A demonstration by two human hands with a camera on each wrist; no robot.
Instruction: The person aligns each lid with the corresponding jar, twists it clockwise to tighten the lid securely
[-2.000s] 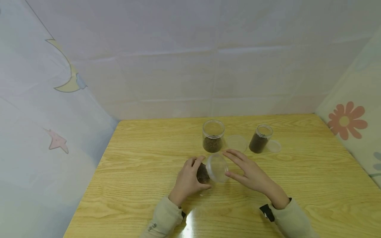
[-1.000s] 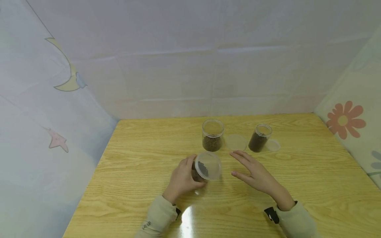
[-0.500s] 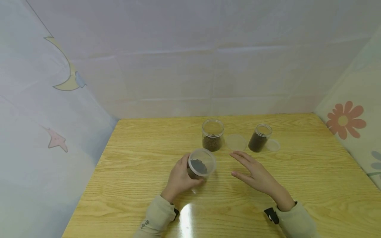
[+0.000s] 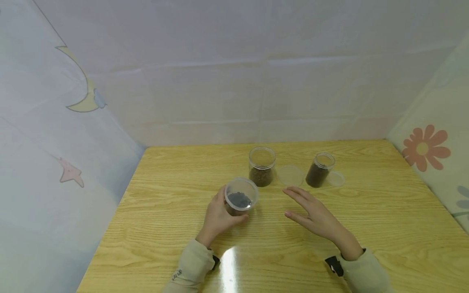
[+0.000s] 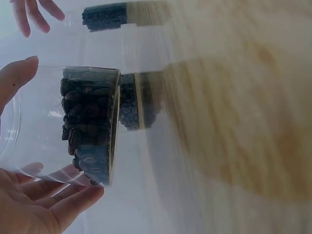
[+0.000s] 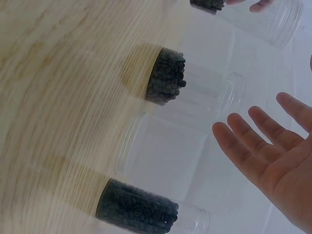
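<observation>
My left hand (image 4: 218,217) grips a clear wide jar (image 4: 239,199) partly filled with dark coffee beans (image 5: 87,117). Thumb and fingers curl round its side; in the left wrist view it appears raised off the table. From the head view its top looks milky, as if under a translucent lid. To the right, my right hand (image 4: 315,217) hovers with fingers spread, touching nothing. Behind stand a second wide jar (image 4: 261,175), partly filled with beans, and a slimmer jar (image 4: 318,175) with a taller fill of beans. Both look uncovered.
A large translucent lid (image 4: 291,176) lies flat between the two standing jars. A smaller lid (image 4: 336,179) lies right of the slim jar. The wooden table (image 4: 176,183) meets a printed cloth backdrop (image 4: 201,101) at its back edge.
My left hand has turned the jar from a strong tilt to nearly upright and moved it left. My right hand drew back from the jar early on, then stayed almost still.
</observation>
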